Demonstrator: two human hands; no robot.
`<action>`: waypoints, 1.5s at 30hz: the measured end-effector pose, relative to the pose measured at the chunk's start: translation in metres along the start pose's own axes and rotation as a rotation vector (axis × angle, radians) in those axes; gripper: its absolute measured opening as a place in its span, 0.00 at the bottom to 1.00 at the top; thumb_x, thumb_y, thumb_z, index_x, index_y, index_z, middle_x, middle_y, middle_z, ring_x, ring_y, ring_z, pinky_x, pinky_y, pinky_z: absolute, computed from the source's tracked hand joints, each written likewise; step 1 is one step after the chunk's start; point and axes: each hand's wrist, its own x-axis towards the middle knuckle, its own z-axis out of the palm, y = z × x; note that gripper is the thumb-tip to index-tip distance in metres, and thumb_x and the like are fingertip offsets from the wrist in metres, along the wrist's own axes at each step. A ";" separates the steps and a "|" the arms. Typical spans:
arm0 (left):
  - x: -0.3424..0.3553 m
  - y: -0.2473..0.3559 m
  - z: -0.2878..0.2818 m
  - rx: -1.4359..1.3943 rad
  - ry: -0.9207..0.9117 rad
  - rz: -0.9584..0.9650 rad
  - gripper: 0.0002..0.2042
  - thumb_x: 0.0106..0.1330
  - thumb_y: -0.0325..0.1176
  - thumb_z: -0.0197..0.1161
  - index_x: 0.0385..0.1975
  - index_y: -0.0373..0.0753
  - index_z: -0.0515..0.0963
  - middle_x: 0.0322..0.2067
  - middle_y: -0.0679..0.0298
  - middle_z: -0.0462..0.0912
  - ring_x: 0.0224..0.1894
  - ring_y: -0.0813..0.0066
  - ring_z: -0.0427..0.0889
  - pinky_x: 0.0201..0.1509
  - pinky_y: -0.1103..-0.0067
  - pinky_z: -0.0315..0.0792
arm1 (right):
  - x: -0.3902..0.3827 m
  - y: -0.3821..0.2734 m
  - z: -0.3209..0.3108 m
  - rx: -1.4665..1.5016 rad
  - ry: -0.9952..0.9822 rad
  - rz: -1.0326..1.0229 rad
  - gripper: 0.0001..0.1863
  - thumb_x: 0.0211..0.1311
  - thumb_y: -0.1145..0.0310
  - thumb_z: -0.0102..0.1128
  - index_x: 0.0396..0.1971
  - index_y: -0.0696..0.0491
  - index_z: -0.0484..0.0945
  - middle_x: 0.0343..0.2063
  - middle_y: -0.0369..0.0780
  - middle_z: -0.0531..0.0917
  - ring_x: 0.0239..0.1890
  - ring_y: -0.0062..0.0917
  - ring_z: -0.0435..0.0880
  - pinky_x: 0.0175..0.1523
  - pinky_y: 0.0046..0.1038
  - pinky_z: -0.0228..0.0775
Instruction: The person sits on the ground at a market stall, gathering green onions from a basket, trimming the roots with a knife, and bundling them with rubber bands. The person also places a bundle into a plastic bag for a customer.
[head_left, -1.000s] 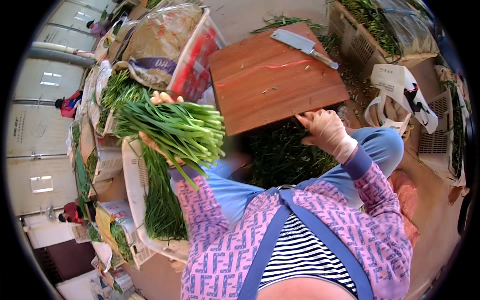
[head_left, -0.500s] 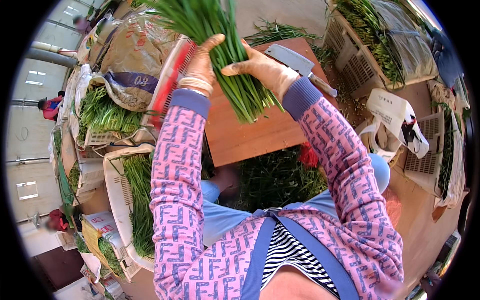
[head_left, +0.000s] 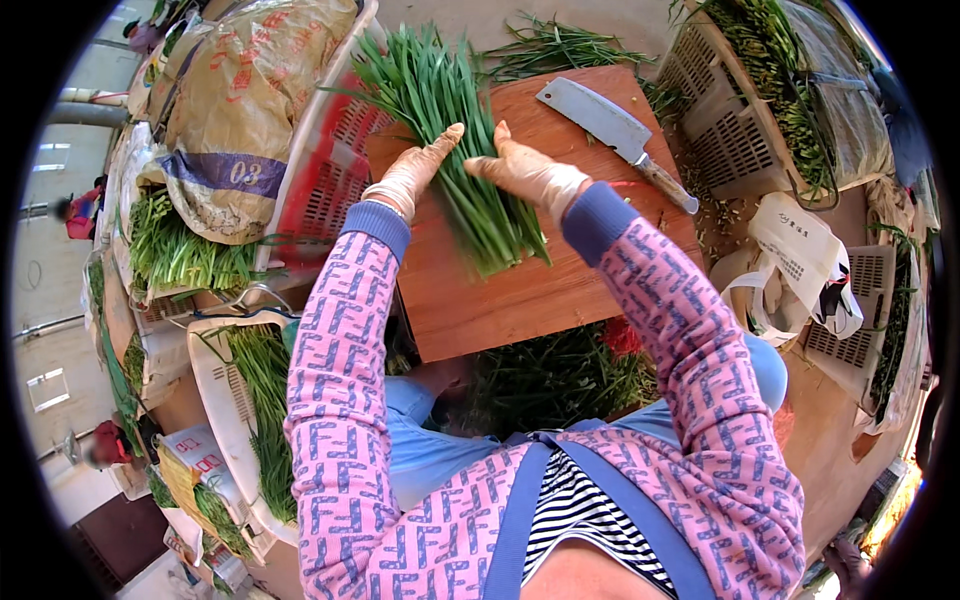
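A thick bunch of long green garlic chives (head_left: 455, 165) lies along the reddish-brown wooden board (head_left: 440, 318), its leafy tips pointing away and its cut ends toward me. My left hand (head_left: 412, 172), in a thin pale glove, grips its left side with the thumb across the stems. From the right, my gloved right hand (head_left: 525, 175) clasps the bunch, thumb over the top. The fingers beneath are hidden. The stem ends look slightly blurred. A cleaver (head_left: 600, 118) with a wide blade rests on the board right of my right hand, its handle overhanging the edge.
Loose chives (head_left: 560, 50) lie beyond the board. Left are a red crate (head_left: 330, 185), a sack-covered heap of greens (head_left: 240, 120) and a white crate (head_left: 222, 375) of chives. On the right stand another crate (head_left: 725, 125) and a white bag (head_left: 795, 245). Dark greens (head_left: 560, 375) lie below the board.
Both hands have brought the bunch down and nearer to me, onto the board. The blurred leaf tips are now sharper and fully in view. The cleaver remains on the board.
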 end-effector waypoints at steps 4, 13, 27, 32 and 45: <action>-0.053 0.034 -0.012 0.063 -0.210 -0.029 0.33 0.67 0.54 0.52 0.65 0.37 0.62 0.66 0.61 0.62 0.67 0.69 0.60 0.69 0.69 0.52 | -0.012 0.014 -0.045 -0.110 -0.150 0.130 0.37 0.69 0.55 0.43 0.70 0.59 0.44 0.59 0.51 0.71 0.54 0.32 0.75 0.54 0.26 0.69; -0.049 -0.020 -0.001 1.283 0.011 0.206 0.36 0.45 0.40 0.76 0.56 0.37 0.70 0.53 0.47 0.72 0.58 0.54 0.71 0.62 0.71 0.68 | -0.034 0.038 -0.061 -0.953 -0.212 0.026 0.14 0.55 0.61 0.60 0.38 0.52 0.83 0.39 0.43 0.84 0.44 0.41 0.82 0.48 0.37 0.75; -0.020 -0.075 0.004 0.355 0.083 0.098 0.15 0.62 0.22 0.48 0.49 0.36 0.70 0.42 0.52 0.80 0.41 0.62 0.83 0.47 0.70 0.77 | -0.013 0.051 -0.039 0.580 -0.034 0.313 0.09 0.68 0.62 0.52 0.41 0.50 0.69 0.35 0.36 0.81 0.34 0.23 0.80 0.35 0.26 0.70; -0.027 -0.039 0.024 -0.049 -0.082 -0.105 0.20 0.62 0.17 0.42 0.54 0.37 0.68 0.46 0.57 0.78 0.43 0.69 0.80 0.49 0.75 0.75 | -0.006 0.054 -0.010 0.542 0.019 0.212 0.11 0.66 0.61 0.54 0.40 0.52 0.72 0.27 0.36 0.77 0.22 0.25 0.74 0.25 0.28 0.67; -0.132 -0.079 0.046 0.826 -0.102 0.138 0.13 0.58 0.31 0.56 0.41 0.32 0.77 0.43 0.42 0.79 0.50 0.45 0.77 0.55 0.65 0.70 | -0.112 0.069 0.023 0.426 -0.169 0.286 0.08 0.65 0.66 0.58 0.39 0.51 0.71 0.27 0.32 0.75 0.29 0.18 0.80 0.32 0.25 0.76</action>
